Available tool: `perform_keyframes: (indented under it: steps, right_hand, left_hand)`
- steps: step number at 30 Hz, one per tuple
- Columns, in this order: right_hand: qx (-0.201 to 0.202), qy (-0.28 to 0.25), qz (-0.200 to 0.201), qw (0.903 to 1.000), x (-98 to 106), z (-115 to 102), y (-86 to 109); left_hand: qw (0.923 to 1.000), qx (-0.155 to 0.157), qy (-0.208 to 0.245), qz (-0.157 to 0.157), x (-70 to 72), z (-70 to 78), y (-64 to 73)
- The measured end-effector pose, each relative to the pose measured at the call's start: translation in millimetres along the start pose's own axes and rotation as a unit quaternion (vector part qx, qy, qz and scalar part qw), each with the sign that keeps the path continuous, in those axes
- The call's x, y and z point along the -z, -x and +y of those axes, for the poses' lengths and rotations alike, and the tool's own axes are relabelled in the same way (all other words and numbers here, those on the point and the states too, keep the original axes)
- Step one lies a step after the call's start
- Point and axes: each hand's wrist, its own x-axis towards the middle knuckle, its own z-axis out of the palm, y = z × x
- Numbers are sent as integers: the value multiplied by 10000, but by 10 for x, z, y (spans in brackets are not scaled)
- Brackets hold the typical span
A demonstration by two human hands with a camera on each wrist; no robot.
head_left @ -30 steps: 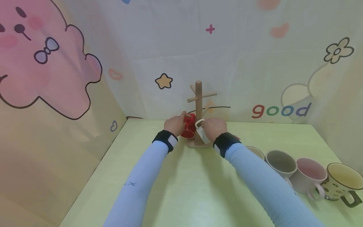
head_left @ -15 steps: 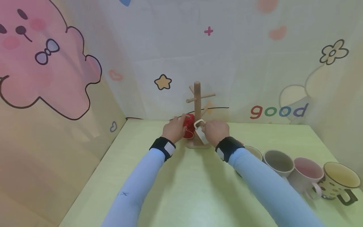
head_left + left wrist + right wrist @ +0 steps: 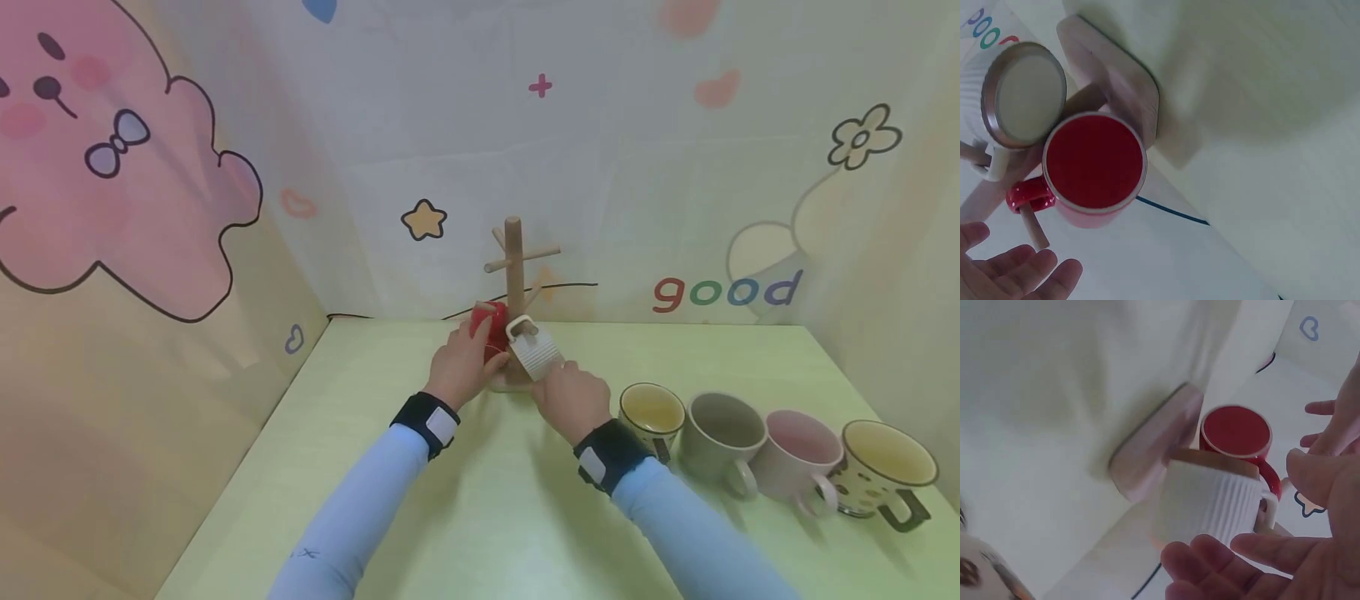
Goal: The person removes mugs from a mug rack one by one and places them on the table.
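Observation:
A red mug [image 3: 487, 320] hangs by its handle on a lower peg at the left of a wooden mug tree [image 3: 513, 287]. My left hand [image 3: 459, 363] is beside this mug; in the left wrist view its fingers [image 3: 1022, 269] are loosely extended, just off the peg tip. A white ribbed mug [image 3: 537, 352] hangs tilted by its handle on another low peg, close against the red one. My right hand [image 3: 573, 402] is at the white mug's lower side, and in the right wrist view its fingers [image 3: 1207, 553] are spread along the mug without curling round it.
To the right stands a row of mugs: a small yellow-lined one [image 3: 652, 408], a grey one [image 3: 723, 433], a pink one [image 3: 801, 450] and a patterned one [image 3: 885, 467]. A printed cloth wall [image 3: 637, 183] rises close behind the tree.
My right hand has left the white mug's handle area and moved down and right along it. My left hand has eased slightly down. The small yellow-lined mug now shows past the right sleeve.

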Motion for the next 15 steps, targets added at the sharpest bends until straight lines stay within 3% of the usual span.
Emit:
perform_keyframes:
  steps: [8, 15]
  right_hand:
    - [-81, 241, -326, 9991, -245, 82, 258]
    - [-114, 181, -240, 9995, -371, 146, 418]
  left_hand:
    - [10000, 24, 36, -85, -172, 71, 127]
    - [9991, -241, -115, 333, -390, 187, 178]
